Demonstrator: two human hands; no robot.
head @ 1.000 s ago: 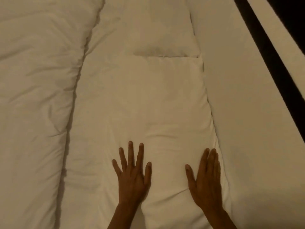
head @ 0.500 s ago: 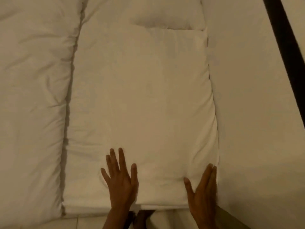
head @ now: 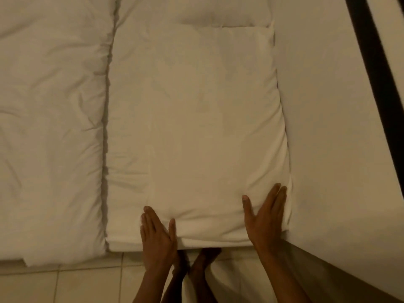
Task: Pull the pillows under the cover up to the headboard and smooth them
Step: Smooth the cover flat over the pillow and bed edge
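A white pillow (head: 207,119) lies lengthwise in the middle of the view, its near end at the bed's edge. A second pillow (head: 223,12) butts against its far end. My left hand (head: 156,239) rests flat on the near left corner, fingers together, holding nothing. My right hand (head: 265,217) presses flat on the near right corner, thumb spread. The padded cream headboard (head: 332,127) runs along the pillow's right side. The rumpled white cover (head: 50,127) lies to the left, separated by a crease.
A dark strip (head: 376,62) runs diagonally beyond the headboard at the upper right. Pale floor tiles (head: 65,285) show below the bed edge, with my bare feet (head: 196,267) beside hanging fabric.
Both hands have slid toward me along the pillow to its near end. The view has tipped down, so the bed edge, floor and feet have come into sight.
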